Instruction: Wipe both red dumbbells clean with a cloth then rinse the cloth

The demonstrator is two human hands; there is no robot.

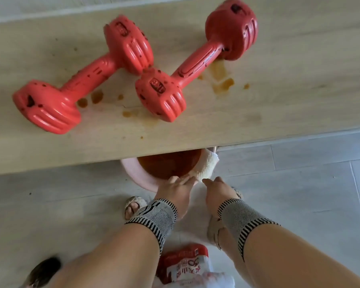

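Observation:
Two red dumbbells lie on a pale wooden table, both speckled with dark brown spots. The left dumbbell and the right dumbbell touch at their heads. Below the table's front edge, a white cloth hangs over the rim of a pink basin holding brownish-red water. My left hand reaches down with its fingers stretched onto the cloth's near end. My right hand pinches that same end from the right. Both wrists wear striped grey bands.
Brown drips and smears stain the table around the dumbbells. The basin stands on a grey tiled floor, partly under the table. A red and white printed bag lies on the floor between my forearms, and a foot in a slipper shows beside the basin.

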